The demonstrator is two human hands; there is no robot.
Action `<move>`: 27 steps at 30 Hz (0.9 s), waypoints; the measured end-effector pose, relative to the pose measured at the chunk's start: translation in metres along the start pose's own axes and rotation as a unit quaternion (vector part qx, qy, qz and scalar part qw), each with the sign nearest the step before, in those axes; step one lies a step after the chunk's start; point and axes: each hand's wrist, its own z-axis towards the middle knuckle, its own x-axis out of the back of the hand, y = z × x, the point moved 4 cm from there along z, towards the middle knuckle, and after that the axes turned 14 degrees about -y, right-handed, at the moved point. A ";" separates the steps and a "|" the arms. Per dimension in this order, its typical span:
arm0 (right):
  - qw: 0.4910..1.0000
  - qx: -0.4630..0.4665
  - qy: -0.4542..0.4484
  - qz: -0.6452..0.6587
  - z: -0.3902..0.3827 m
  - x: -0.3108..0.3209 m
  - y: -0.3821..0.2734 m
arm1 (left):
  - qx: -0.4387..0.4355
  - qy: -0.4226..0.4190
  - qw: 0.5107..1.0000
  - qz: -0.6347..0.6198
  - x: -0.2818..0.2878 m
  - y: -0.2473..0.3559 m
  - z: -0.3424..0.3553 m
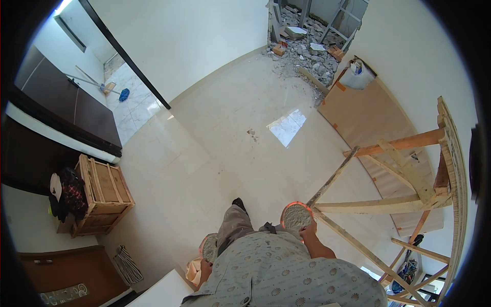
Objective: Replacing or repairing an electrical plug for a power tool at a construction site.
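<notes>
**Two bowls of grey mix, one in each hand, seen from above**

The right grip (308,229) is clasped on the near right edge of an orange-rimmed bowl (296,203), its thumb side over the lip. Grey, coarse paste (296,217) fills the bowl, just ahead and to the left of that grip. The left grip (205,269) appears to grasp a second bowl (201,246), which sits directly ahead of it, partly hidden by the trouser leg; its fingers are not fully visible. Crumpled pale-orange material (193,271) lies just to the left of this grip.

Both bowls look heavy for their size—the paste seems dense, wet and likely to slop if tilted. The walls are probably thin and a little flexible, and a smeared rim could be slippery. The rim is the natural hold, thumb over the lip and fingers supporting below; the paste itself offers none.

The right forearm reaches forward and slightly inward, elbow out from the patterned shirt (286,266). The left arm hangs low, close to the body. A rough wooden frame (376,206) stands right of the right grip, one beam end very near the bowl.
</notes>
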 end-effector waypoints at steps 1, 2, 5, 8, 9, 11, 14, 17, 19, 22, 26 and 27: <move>1.000 0.006 0.000 0.011 -0.005 -0.029 -0.007 | -0.008 -0.011 0.999 0.036 -0.006 0.028 0.022; 0.999 -0.004 -0.029 0.019 -0.011 -0.055 -0.012 | -0.014 -0.023 0.998 0.063 -0.013 0.057 0.045; 0.999 -0.029 -0.006 0.038 -0.019 -0.103 -0.014 | -0.030 -0.048 0.990 0.128 -0.029 0.134 0.087; 0.996 -0.044 0.032 0.073 -0.021 -0.149 -0.011 | -0.029 -0.074 0.981 0.180 -0.052 0.206 0.140; 0.995 -0.047 0.021 0.088 -0.019 -0.171 -0.012 | -0.022 -0.078 0.978 0.195 -0.061 0.226 0.156; 0.994 -0.045 0.023 0.094 -0.003 -0.206 -0.013 | -0.056 -0.093 0.960 0.260 -0.074 0.264 0.195; 0.990 -0.052 -0.029 0.131 0.051 -0.246 -0.006 | -0.076 -0.116 0.928 0.347 -0.110 0.338 0.253; 0.980 -0.057 -0.061 0.180 0.093 -0.288 -0.015 | -0.016 -0.141 0.897 0.418 -0.159 0.408 0.305; 0.978 -0.056 -0.035 0.199 0.096 -0.318 -0.021 | 0.014 -0.152 0.879 0.453 -0.172 0.445 0.331; 0.983 -0.006 0.037 0.179 0.094 -0.367 -0.055 | -0.113 -0.267 0.868 0.404 -0.197 0.482 0.406; 0.982 0.002 0.070 0.176 0.088 -0.465 -0.106 | -0.048 -0.289 0.929 0.228 -0.231 0.518 0.533; 0.981 0.016 0.100 0.163 0.089 -0.478 -0.119 | -0.024 -0.295 0.939 0.178 -0.248 0.525 0.547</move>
